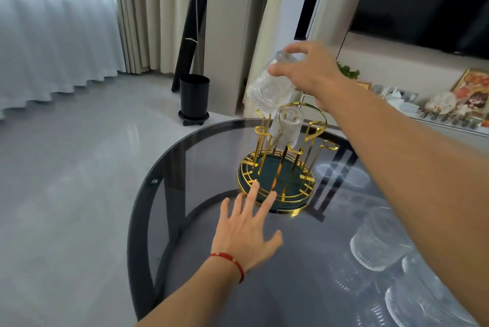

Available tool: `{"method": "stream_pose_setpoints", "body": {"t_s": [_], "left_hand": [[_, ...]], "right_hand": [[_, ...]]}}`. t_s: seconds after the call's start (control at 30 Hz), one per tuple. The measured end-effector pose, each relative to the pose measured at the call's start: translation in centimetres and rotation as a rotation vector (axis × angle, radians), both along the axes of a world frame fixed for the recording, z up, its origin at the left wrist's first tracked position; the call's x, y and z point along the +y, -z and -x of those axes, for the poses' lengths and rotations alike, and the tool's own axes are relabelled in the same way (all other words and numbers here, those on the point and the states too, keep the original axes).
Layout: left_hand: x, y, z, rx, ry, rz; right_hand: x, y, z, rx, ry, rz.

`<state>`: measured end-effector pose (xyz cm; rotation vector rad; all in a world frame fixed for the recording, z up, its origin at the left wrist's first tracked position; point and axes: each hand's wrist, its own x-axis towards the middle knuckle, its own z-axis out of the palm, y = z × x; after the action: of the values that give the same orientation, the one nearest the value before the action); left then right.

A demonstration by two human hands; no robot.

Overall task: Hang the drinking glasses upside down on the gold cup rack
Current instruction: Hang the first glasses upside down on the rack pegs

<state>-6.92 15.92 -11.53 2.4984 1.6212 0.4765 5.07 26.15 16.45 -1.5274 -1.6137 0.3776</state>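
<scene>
The gold cup rack (277, 184) with a dark green tray base stands on the round dark glass table (201, 221). One clear patterned glass (285, 128) hangs upside down on a rack arm. My right hand (309, 70) grips the base of a second clear glass (267, 88), held tilted mouth-down just above the rack's left prongs. My left hand (248, 231) lies flat with fingers spread, fingertips touching the rack's front rim. More glasses (378, 242) stand on the table at the lower right, partly behind my right forearm.
A black cylindrical bin (194, 96) stands on the floor beyond the table, next to a dark leaning frame (188, 35). Curtains hang at the left. A shelf (449, 117) with ornaments and a dark screen (423, 1) are at the right.
</scene>
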Motion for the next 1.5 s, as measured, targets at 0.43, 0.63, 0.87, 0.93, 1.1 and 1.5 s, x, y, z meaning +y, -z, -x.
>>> {"method": "stream_pose_setpoints", "body": {"t_s": [0.43,0.63,0.87,0.93,1.1,1.5], "left_hand": [[0.0,0.1,-0.4,-0.012,-0.026,-0.016],[0.1,0.2,-0.4,-0.016,-0.026,-0.011],[-0.1,-0.1,-0.4,-0.003,-0.034,-0.011],[-0.2,-0.3,-0.3,0.0,-0.037,-0.022],[-0.7,-0.5,-0.3,0.049,-0.044,-0.063],[-2.0,-2.5,-1.7,-0.009,-0.094,0.034]], "right_hand": [[4.3,4.7,2.2,-0.756,-0.016,0.242],[4.6,4.9,2.3,-0.983,-0.05,0.362],[4.2,5.9,1.6,-1.131,-0.008,0.224],[3.0,6.3,1.2,-1.156,0.025,0.134],[-3.3,7.9,-2.6,-0.89,0.067,-0.161],[-24.1,17.5,-9.0,-0.83,0.331,0.023]]}}
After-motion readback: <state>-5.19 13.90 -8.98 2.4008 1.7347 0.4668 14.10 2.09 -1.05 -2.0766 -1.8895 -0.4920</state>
